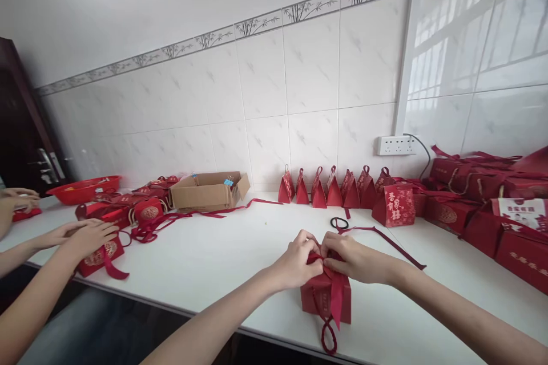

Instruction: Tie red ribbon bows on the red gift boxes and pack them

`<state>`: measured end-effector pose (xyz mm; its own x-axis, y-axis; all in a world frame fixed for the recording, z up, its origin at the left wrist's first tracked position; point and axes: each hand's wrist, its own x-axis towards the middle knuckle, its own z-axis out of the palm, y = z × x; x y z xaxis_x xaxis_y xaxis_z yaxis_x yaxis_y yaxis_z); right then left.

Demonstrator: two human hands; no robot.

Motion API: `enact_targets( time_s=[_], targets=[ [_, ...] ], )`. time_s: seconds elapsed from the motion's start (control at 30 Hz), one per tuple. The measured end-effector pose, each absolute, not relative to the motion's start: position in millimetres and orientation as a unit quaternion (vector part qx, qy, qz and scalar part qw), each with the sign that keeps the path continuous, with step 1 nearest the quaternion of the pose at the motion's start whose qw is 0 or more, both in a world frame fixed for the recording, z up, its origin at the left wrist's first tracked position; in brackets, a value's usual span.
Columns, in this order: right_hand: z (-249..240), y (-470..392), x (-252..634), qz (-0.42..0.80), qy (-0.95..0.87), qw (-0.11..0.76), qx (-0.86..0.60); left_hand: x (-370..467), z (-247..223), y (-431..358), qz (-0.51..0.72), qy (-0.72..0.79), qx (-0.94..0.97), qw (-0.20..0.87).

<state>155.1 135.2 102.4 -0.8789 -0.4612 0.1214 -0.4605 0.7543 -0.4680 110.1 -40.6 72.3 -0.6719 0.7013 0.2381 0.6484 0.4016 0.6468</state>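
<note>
My left hand and right hand are pinching with their fingertips almost meeting, both gripping the ribbon on top of a red box that is standing right beneath them; my fingers are hiding the fold itself. If either hand slackens, I'm guessing the ribbon could be slipping loose; if I'm pulling unevenly, the box could be tilting or its top crumpling. The cord loop is hanging nearer me than my hands, perhaps risking a snag.

Around my hands the white tabletop is stretching both ways. Beyond my right hand a spare ribbon is lying; farther, pointed boxes are lining a tiled wall. Stacked boxes are crowding the right. Left of my left hand, a co-worker's hands are resting on another box, with a dark door standing farther off.
</note>
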Motion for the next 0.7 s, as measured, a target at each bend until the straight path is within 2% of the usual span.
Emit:
enact_targets(
  time_s=[0.13,0.2,0.47,0.7],
  targets=[
    [100,133,159,-0.167,0.946,-0.025,-0.278,115,77,-39,0.323,0.867,0.376,0.053],
    [93,135,160,-0.166,0.945,-0.035,-0.280,117,80,-37,0.309,0.874,0.370,0.065],
    [70,146,158,-0.360,0.903,-0.026,-0.233,116,79,-34,0.396,0.836,0.364,0.107],
    [77,148,163,-0.382,0.894,-0.014,-0.233,123,70,-26,0.449,0.833,0.299,0.121]
  ],
)
